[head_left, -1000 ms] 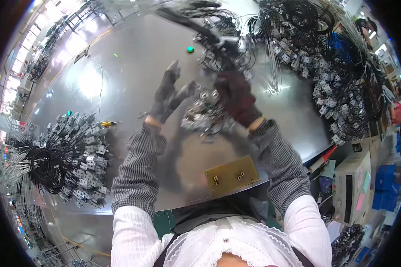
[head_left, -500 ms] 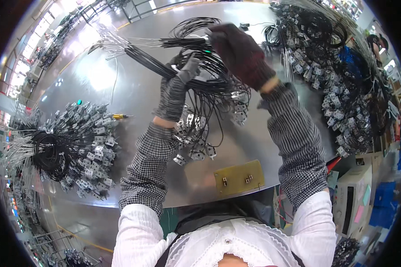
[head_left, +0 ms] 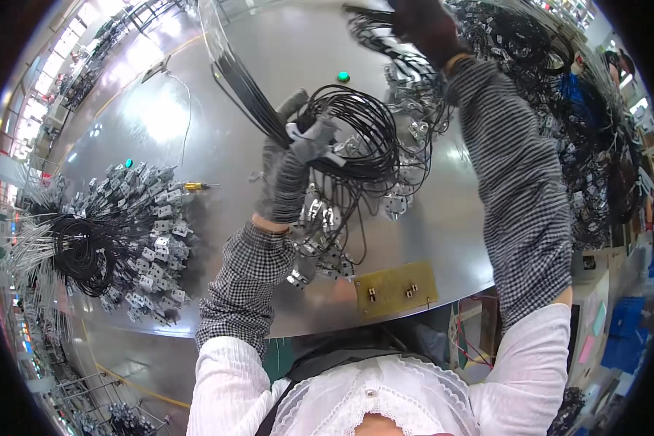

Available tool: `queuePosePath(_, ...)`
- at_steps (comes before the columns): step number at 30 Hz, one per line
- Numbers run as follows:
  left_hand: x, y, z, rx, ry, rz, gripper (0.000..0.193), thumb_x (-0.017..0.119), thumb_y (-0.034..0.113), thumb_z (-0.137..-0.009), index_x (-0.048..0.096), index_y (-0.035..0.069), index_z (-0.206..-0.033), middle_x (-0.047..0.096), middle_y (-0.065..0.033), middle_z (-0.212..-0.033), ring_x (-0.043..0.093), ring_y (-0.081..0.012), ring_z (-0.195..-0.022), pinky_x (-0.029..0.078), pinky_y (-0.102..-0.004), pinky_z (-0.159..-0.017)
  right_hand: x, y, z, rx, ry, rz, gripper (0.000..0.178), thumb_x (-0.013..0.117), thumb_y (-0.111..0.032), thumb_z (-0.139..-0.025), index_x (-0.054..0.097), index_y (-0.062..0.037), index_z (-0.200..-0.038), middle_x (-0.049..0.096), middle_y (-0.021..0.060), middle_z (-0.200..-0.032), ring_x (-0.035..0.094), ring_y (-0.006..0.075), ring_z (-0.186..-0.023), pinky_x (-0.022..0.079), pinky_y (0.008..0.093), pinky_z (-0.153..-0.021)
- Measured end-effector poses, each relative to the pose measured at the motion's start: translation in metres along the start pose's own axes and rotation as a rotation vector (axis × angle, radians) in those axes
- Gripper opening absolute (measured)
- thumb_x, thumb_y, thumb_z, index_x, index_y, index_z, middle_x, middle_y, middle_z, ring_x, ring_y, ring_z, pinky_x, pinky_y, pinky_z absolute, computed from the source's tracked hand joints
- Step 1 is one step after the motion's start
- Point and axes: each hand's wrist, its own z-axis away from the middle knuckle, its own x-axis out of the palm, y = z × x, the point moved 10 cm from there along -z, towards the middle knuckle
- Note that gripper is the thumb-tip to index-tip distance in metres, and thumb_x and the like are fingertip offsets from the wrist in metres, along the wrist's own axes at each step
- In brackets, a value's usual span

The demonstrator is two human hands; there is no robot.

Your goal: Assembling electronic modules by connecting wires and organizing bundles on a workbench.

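Note:
My left hand (head_left: 292, 174), in a grey knit glove, is closed around a bundle of black cables (head_left: 356, 138) above the middle of the shiny metal table (head_left: 196, 94). Small metal connectors (head_left: 320, 240) hang from the bundle's ends below the hand. A straight run of the same cables stretches up and left to the far table edge. My right hand (head_left: 421, 22), in a dark glove, is raised at the top of the view and grips the upper part of the cable bundle.
A fanned pile of black cables with metal connectors (head_left: 102, 232) lies at the left. A larger heap of cables and connectors (head_left: 581, 123) fills the right side. A brass plate (head_left: 396, 288) sits at the near edge. A green button (head_left: 343, 75) and a yellow-handled tool (head_left: 195, 187) are on the table.
Both hands have lifted the cable bundle off the table. The right hand rose toward the far edge, stretching the cables, and the connectors now dangle under the left hand.

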Motion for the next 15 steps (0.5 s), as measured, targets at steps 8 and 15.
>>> queuePosePath(8, -0.099, 0.068, 0.000, 0.090, 0.301, 0.028, 0.048, 0.072, 0.019, -0.096, 0.060, -0.004, -0.136, 0.074, -0.0139, -0.110, 0.073, -0.0249, -0.093, 0.065, -0.0403, -0.086, -0.178, 0.132, 0.090, 0.241, -0.548, 1.316, 0.035, 0.065, -0.026, -0.101, 0.066, -0.0185, -0.135, 0.069, 0.0136, -0.105, 0.070, 0.0327, -0.104, 0.059, 0.0448, -0.089)
queuePosePath(15, -0.098, 0.064, -0.038, 0.439, 0.279, -0.597, 0.031, 0.073, 0.010, -0.096, 0.063, 0.005, -0.125, 0.071, -0.0134, -0.104, 0.073, -0.0260, -0.092, 0.067, -0.0389, -0.083, -0.177, 0.083, 0.102, 0.447, -0.094, 0.470, 0.030, 0.054, -0.016, -0.105, 0.067, -0.0136, -0.132, 0.075, 0.0074, -0.097, 0.070, 0.0169, -0.069, 0.061, 0.0302, -0.060)
